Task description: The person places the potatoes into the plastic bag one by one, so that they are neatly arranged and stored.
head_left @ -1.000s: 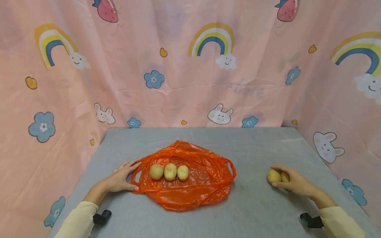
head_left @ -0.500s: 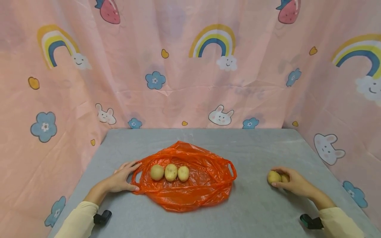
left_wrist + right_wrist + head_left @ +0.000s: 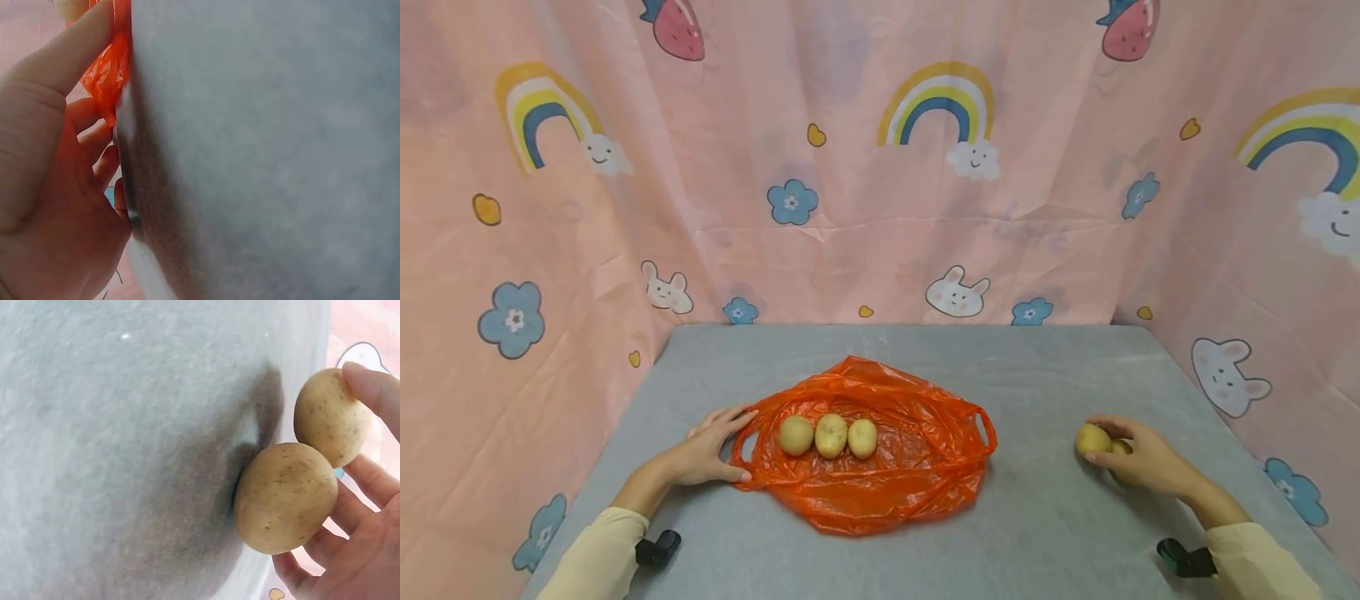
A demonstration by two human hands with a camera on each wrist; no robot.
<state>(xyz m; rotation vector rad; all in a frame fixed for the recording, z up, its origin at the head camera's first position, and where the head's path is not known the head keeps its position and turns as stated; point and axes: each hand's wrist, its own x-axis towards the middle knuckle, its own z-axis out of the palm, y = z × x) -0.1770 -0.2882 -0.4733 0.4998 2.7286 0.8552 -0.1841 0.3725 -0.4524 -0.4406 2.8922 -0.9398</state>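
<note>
An orange-red plastic bag (image 3: 917,492) lies spread flat on the table, its loop handles at the left and right ends. Three potatoes (image 3: 831,437) sit in a row on it, left of its middle. My left hand (image 3: 703,450) rests at the bag's left end, thumb and fingertips touching its edge, fingers spread and relaxed. At the right, my right hand (image 3: 1150,462) pinches one potato (image 3: 331,419) between thumb and fingers, slightly raised from the table. A second potato (image 3: 284,497) sits under that hand, close to the held one and partly hidden in the head view.
The grey table (image 3: 1037,533) extends behind and in front of the bag. A pink patterned curtain (image 3: 865,242) stands along its back and both sides. Each wrist carries a black camera mount (image 3: 658,547).
My right hand has raised one potato a little, and it has shifted slightly away from the second potato. The left hand, the bag and the three potatoes in the row stay put.
</note>
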